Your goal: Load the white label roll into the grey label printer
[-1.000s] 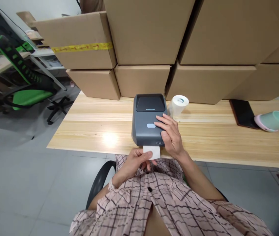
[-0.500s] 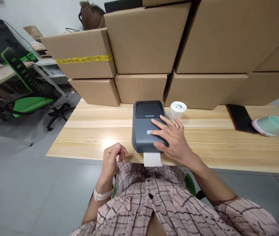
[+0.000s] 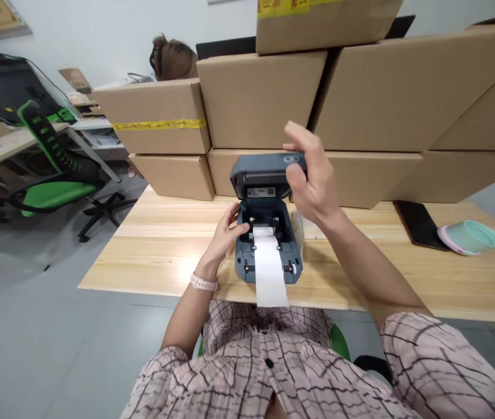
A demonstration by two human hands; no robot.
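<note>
On the desk [image 3: 142, 250], near its front edge and right before a person in a pink checked shirt [image 3: 238, 372], a dark gray printer [image 3: 244, 262] with its lid [image 3: 264, 166] tipped up and back. Inside, in the middle, a small paper roll [image 3: 263, 231]. From there, a long white paper strip [image 3: 270, 279] down over the front, reaching about to the desk's edge.

At the left side of the printer, the left hand [image 3: 225, 235], with thumb over the top rim and fingers by the outside. Hard to tell if pinching the rim or just resting there. On that wrist, a pale pink band [image 3: 203, 283].

Up at the right corner of the lid, the right hand [image 3: 317, 180], spread wide: thumb against the near side of the lid, bent fingers up above, away from the thumb.

Just right of the printer, a whitish thing [image 3: 298, 233], partly hidden and too blurry to name. Farther right, a black phone [image 3: 419, 224] lying flat, and close beside it a green cup [image 3: 472, 235] with a pink bottom.

Behind the printer, a wall of big brown boxes [image 3: 264, 105], some with yellow tape [image 3: 160, 125]. Over the boxes, at the left, the brown hair [image 3: 175, 60] of another person. Off to the left, a green and black chair [image 3: 57, 189] on the gray floor [image 3: 55, 326].
</note>
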